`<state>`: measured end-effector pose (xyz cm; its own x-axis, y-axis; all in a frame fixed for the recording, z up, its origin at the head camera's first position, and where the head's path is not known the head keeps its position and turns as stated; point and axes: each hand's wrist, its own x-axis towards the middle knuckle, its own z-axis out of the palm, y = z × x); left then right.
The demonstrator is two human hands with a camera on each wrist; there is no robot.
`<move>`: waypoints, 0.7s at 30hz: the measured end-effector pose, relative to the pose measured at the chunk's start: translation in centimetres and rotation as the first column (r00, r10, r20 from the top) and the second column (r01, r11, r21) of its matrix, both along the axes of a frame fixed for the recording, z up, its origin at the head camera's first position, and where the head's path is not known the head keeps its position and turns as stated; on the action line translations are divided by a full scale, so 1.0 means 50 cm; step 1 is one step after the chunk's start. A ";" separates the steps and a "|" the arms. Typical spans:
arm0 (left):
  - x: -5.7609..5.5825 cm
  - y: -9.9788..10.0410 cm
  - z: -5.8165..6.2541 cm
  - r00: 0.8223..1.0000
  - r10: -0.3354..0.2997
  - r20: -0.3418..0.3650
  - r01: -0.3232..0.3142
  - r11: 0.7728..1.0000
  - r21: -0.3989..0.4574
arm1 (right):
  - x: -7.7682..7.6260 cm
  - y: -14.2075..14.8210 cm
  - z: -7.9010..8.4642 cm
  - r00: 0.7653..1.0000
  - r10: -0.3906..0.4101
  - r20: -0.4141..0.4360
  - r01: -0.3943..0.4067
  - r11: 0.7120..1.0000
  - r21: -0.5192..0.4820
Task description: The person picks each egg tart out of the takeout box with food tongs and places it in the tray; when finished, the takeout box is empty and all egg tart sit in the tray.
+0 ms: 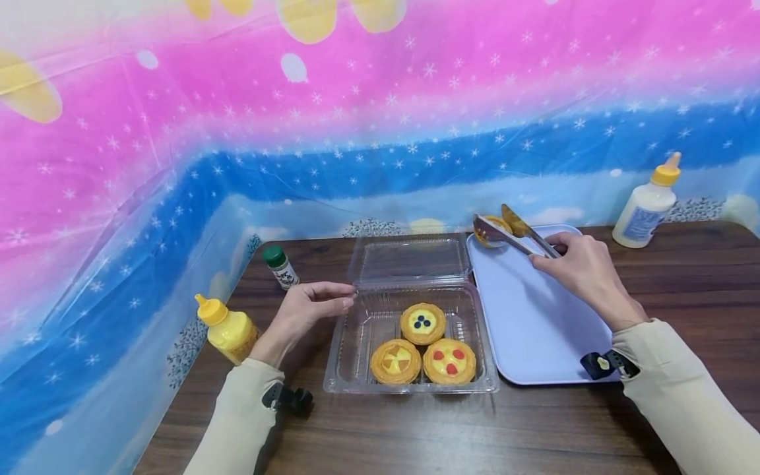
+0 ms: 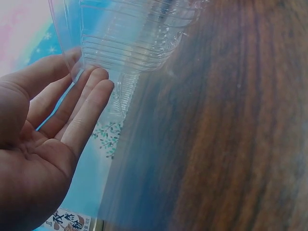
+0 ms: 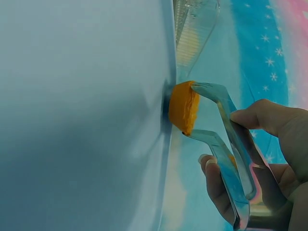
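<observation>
At its left rim, my left hand [image 1: 309,307] pinches the clear plastic container [image 1: 356,369], which lies with its lid [image 1: 412,257] folded back. Three tarts sit in its base: one with blue dots [image 1: 423,323], one with orange wedges [image 1: 395,361] and one with red pieces [image 1: 449,361]. My right hand [image 1: 584,274] grips metal tongs [image 1: 537,243]. Their tips are on either side of another tart [image 3: 184,107], at the far left corner of the lavender tray [image 1: 534,330]. Partly hidden by the tongs in the head view, this tart shows an orange-brown side in the right wrist view.
A green-capped shaker [image 1: 280,266] and a yellow squeeze bottle [image 1: 230,330] stand left of the container. At the back right is a white bottle [image 1: 646,208] with a yellow cap. Behind the wooden table [image 1: 368,435] hangs a patterned cloth [image 1: 380,119].
</observation>
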<state>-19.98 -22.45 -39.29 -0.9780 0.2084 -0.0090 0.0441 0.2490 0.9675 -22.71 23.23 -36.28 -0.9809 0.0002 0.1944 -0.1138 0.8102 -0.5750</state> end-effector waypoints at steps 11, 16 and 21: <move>0.000 -0.001 0.001 1.000 0.008 0.017 -0.008 1.000 0.006 | 0.002 -0.003 0.007 1.000 0.000 -0.012 0.000 0.999 0.043; 0.001 -0.001 0.000 1.000 0.003 0.016 -0.003 1.000 0.001 | 0.006 -0.006 0.012 1.000 0.009 0.000 -0.009 0.998 0.066; 0.000 -0.001 -0.001 1.000 -0.005 0.002 0.005 1.000 0.017 | 0.009 -0.008 0.018 1.000 0.008 0.018 -0.009 0.997 0.079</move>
